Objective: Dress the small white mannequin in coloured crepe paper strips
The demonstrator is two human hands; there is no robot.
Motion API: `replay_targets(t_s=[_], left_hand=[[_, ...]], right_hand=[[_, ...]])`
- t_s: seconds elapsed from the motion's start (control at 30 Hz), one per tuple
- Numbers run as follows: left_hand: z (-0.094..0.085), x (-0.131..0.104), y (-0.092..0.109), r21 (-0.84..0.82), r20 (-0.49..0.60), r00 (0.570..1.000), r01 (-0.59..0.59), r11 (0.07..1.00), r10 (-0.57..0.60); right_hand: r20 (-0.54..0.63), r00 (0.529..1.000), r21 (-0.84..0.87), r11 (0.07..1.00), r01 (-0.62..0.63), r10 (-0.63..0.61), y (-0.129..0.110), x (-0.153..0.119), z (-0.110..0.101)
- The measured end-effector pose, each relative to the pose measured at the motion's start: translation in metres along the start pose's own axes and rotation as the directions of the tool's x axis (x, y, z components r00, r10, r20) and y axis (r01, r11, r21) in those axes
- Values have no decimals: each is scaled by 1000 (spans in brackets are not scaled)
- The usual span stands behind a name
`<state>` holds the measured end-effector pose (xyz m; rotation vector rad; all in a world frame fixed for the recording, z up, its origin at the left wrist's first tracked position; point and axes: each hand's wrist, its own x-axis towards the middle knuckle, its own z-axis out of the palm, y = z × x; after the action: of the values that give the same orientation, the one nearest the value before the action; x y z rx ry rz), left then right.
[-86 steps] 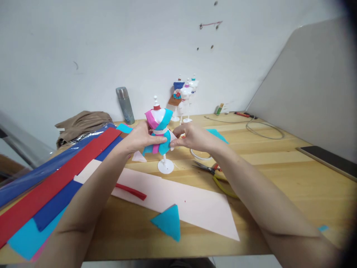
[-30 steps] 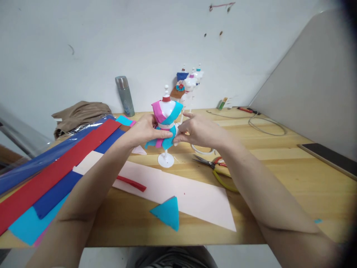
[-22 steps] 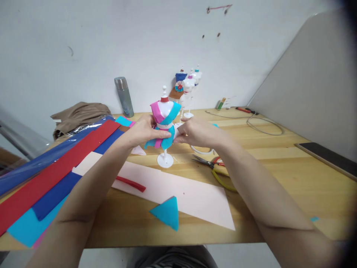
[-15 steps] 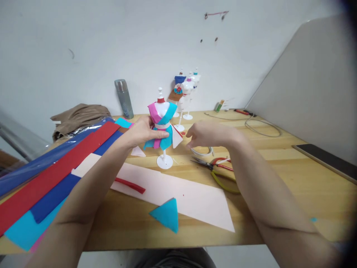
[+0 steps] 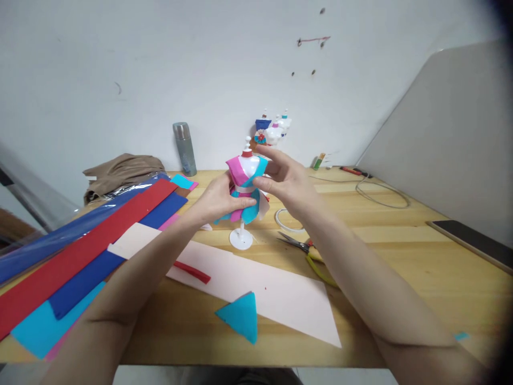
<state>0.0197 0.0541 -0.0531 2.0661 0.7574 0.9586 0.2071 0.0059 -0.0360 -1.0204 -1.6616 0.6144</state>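
Note:
A miniature white dress form (image 5: 250,167) stands upright on its round base, wearing pink and turquoise fabric crossed over the chest, a red neck band and a pale waist band. My left hand (image 5: 218,200) is closed around its waist and skirt, thumb across the front. At its upper right side my right hand (image 5: 286,174) grips the bodice, thumb on the turquoise strap and the forefinger raised near the neck; some fingertips are hidden behind. Below lie a pale pink fabric sheet (image 5: 280,294), a narrow red strip (image 5: 193,272) and a turquoise fabric triangle (image 5: 242,315).
Scissors (image 5: 296,242) lie partly under my right forearm, near a white ring-shaped coil (image 5: 285,223). Several fabric strips, one red (image 5: 92,243), cover the left side. Behind stand more dress forms (image 5: 276,131) and a flask (image 5: 185,148). A phone-like dark slab (image 5: 473,243) lies right.
My right hand has moved left and up from beside the skirt to the bodice. The dress form has turned slightly in my left hand's hold. The view has tilted up a little.

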Motion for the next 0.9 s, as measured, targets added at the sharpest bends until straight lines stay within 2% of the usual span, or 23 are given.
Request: replay_targets(t_s=[0.1, 0.2, 0.3, 0.4, 0.5, 0.7, 0.9], left_hand=[[0, 0, 2, 21, 26, 1000, -6, 1000, 6], [-6, 0, 6, -77, 69, 997, -27, 997, 32], [-16, -2, 17, -155, -26, 998, -52, 987, 49], [-24, -8, 31, -196, -121, 992, -51, 979, 28], [-27, -14, 41, -191, -177, 983, -77, 979, 42], [-22, -17, 46, -71, -203, 972, -136, 988, 119], [-17, -20, 54, -63, -206, 972, -126, 990, 111]], right_hand=[[-27, 1000, -41, 999, 12, -14, 3, 1, 2], [-23, 999, -22, 999, 26, -26, 5, 2, 0], [4, 999, 51, 998, 40, -40, 2, 2, -2], [1, 999, -5, 999, 48, -48, -4, -1, -3], [-6, 993, -74, 991, 115, -115, -11, -6, -6], [19, 977, -191, 958, 214, -214, -20, -12, -17], [18, 993, -210, 971, 117, -115, -27, -13, -18]])
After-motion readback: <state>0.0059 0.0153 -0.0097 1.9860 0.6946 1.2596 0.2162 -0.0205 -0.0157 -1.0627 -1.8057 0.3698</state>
